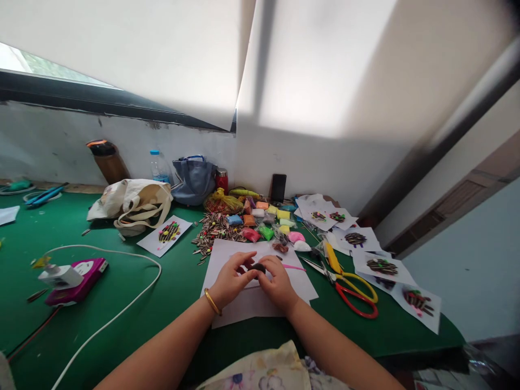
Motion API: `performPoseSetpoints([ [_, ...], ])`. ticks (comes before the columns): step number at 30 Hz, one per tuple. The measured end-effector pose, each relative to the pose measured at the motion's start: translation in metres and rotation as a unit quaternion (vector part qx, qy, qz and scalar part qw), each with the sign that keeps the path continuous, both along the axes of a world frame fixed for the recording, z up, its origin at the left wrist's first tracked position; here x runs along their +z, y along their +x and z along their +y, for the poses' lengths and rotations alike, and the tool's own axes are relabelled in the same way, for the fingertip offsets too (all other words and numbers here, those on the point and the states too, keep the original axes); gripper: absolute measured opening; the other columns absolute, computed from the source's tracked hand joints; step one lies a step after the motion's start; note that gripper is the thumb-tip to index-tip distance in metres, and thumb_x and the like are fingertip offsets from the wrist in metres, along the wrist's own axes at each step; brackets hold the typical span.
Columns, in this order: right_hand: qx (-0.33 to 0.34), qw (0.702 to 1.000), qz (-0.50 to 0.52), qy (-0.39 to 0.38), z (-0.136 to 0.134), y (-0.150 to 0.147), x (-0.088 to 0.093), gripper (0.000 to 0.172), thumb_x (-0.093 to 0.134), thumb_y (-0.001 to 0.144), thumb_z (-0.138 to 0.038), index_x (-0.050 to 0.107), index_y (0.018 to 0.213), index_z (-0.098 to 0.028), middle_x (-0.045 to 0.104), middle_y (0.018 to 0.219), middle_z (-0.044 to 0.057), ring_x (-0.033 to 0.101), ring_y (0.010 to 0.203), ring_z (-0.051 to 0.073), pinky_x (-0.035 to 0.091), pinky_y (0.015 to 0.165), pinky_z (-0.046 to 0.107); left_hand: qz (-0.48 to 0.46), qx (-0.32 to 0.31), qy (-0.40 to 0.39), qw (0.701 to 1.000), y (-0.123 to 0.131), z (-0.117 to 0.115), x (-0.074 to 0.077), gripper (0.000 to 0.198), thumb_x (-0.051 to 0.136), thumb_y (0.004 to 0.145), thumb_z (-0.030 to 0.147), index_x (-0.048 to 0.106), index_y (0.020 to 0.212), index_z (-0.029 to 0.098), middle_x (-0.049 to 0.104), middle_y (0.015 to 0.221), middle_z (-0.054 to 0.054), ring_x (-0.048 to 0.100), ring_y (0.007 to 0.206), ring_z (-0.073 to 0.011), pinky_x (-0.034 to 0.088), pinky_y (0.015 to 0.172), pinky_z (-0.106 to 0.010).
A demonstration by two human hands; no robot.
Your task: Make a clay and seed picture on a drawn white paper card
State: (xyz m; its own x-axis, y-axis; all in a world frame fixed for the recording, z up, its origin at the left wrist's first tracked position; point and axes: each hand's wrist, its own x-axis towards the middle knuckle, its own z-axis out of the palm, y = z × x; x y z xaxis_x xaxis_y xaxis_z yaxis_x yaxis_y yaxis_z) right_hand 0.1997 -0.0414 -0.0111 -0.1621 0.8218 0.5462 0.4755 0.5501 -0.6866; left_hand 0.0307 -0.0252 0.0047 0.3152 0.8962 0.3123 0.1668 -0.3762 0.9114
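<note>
Head view. The left hand [231, 279] and right hand [278, 284] are held close together above white paper sheets [260, 309], fingers curled inward. Both pinch a dark lump of clay [257, 267] between the fingertips, over the middle of the paper. A gold bangle [212, 301] circles the left wrist. A pink stick [294, 267] lies just beside the right hand. Farther right on the green table [390, 330] are scissors with yellow and red handles [351, 290]. Beyond the paper: a heap of striped sunflower seeds [215, 230] and small bagged coloured clays [264, 219]. Paper cards bearing seed patterns [382, 266] lie to the right.
</note>
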Motion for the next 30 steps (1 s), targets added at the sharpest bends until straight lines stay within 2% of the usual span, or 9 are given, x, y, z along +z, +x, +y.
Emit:
performPoseSetpoints([
  [3, 0.003, 1.0, -0.012, 0.001, -0.001, 0.0, -0.002, 0.008, 0.058, 0.082, -0.022, 0.066, 0.082, -0.021, 0.062, 0.088, 0.004, 0.055, 0.088, 0.02, 0.043, 0.083, 0.035, 0.007, -0.005, 0.004, 1.0, 0.0, -0.001, 0.001, 0.019, 0.064, 0.081, 0.032, 0.073, 0.093, 0.02, 0.065, 0.085, -0.005, 0.062, 0.082, -0.0179, 0.051, 0.075, -0.031],
  [6, 0.005, 1.0, -0.007, 0.002, -0.001, 0.0, -0.001, 0.011, 0.06, 0.083, -0.029, 0.066, 0.086, -0.021, 0.063, 0.091, 0.005, 0.055, 0.09, 0.021, 0.043, 0.083, 0.036, -0.019, 0.025, -0.021, 0.999, 0.0, 0.0, -0.002, 0.016, 0.065, 0.08, 0.033, 0.072, 0.081, 0.018, 0.067, 0.081, -0.005, 0.063, 0.08, -0.0185, 0.052, 0.075, -0.032],
  [9, 0.017, 1.0, -0.003, -0.004, -0.001, 0.002, 0.001, 0.014, 0.058, 0.087, -0.032, 0.066, 0.09, -0.021, 0.063, 0.093, 0.005, 0.055, 0.092, 0.021, 0.043, 0.085, 0.036, -0.049, 0.031, -0.039, 0.998, 0.0, 0.002, -0.006, 0.021, 0.062, 0.082, 0.035, 0.072, 0.089, 0.017, 0.069, 0.087, -0.007, 0.064, 0.081, -0.0187, 0.054, 0.073, -0.032],
  [13, 0.006, 1.0, -0.004, -0.003, -0.001, 0.002, 0.001, 0.014, 0.053, 0.087, -0.024, 0.066, 0.083, -0.021, 0.062, 0.088, 0.005, 0.055, 0.088, 0.02, 0.043, 0.082, 0.035, -0.033, 0.037, -0.019, 0.999, 0.0, 0.001, -0.007, 0.032, 0.061, 0.083, 0.035, 0.068, 0.11, 0.02, 0.067, 0.099, -0.008, 0.065, 0.083, -0.018, 0.055, 0.071, -0.031],
  [16, -0.002, 1.0, -0.013, 0.008, -0.002, 0.0, 0.001, 0.009, 0.056, 0.083, -0.022, 0.065, 0.081, -0.021, 0.062, 0.086, 0.005, 0.055, 0.086, 0.02, 0.044, 0.082, 0.036, -0.017, 0.032, -0.003, 0.999, 0.002, 0.0, -0.007, 0.019, 0.065, 0.08, 0.031, 0.072, 0.094, 0.02, 0.068, 0.09, -0.006, 0.065, 0.083, -0.0184, 0.055, 0.072, -0.03],
  [19, -0.001, 1.0, -0.011, 0.0, -0.003, -0.001, 0.001, 0.009, 0.058, 0.083, -0.027, 0.065, 0.084, -0.021, 0.063, 0.088, 0.005, 0.055, 0.087, 0.021, 0.044, 0.082, 0.036, -0.052, 0.035, -0.042, 0.997, 0.003, 0.0, -0.008, 0.015, 0.066, 0.079, 0.031, 0.069, 0.082, 0.018, 0.068, 0.08, -0.005, 0.065, 0.073, -0.0169, 0.056, 0.068, -0.03],
  [23, 0.011, 1.0, 0.001, -0.016, 0.0, 0.002, 0.0, 0.013, 0.059, 0.086, -0.032, 0.066, 0.09, -0.022, 0.064, 0.092, 0.005, 0.055, 0.091, 0.021, 0.043, 0.083, 0.036, -0.09, 0.026, -0.078, 0.993, 0.003, 0.002, -0.01, 0.023, 0.069, 0.075, 0.033, 0.068, 0.091, 0.017, 0.068, 0.082, -0.004, 0.065, 0.075, -0.0171, 0.056, 0.071, -0.031],
  [26, 0.005, 1.0, 0.001, -0.021, 0.001, 0.002, -0.002, 0.011, 0.056, 0.087, -0.027, 0.065, 0.086, -0.022, 0.064, 0.089, 0.004, 0.055, 0.088, 0.02, 0.043, 0.082, 0.034, -0.047, 0.017, -0.038, 0.998, 0.002, 0.002, -0.008, 0.034, 0.071, 0.074, 0.032, 0.068, 0.106, 0.02, 0.067, 0.096, -0.006, 0.064, 0.086, -0.0182, 0.054, 0.078, -0.033],
  [30, -0.002, 1.0, -0.021, -0.016, -0.001, 0.0, -0.001, 0.007, 0.058, 0.083, -0.021, 0.063, 0.079, -0.021, 0.062, 0.082, 0.003, 0.055, 0.084, 0.019, 0.043, 0.08, 0.033, 0.008, 0.013, 0.017, 1.0, -0.001, 0.002, -0.005, 0.018, 0.063, 0.082, 0.032, 0.074, 0.092, 0.022, 0.067, 0.086, -0.005, 0.063, 0.083, -0.018, 0.052, 0.078, -0.033],
])
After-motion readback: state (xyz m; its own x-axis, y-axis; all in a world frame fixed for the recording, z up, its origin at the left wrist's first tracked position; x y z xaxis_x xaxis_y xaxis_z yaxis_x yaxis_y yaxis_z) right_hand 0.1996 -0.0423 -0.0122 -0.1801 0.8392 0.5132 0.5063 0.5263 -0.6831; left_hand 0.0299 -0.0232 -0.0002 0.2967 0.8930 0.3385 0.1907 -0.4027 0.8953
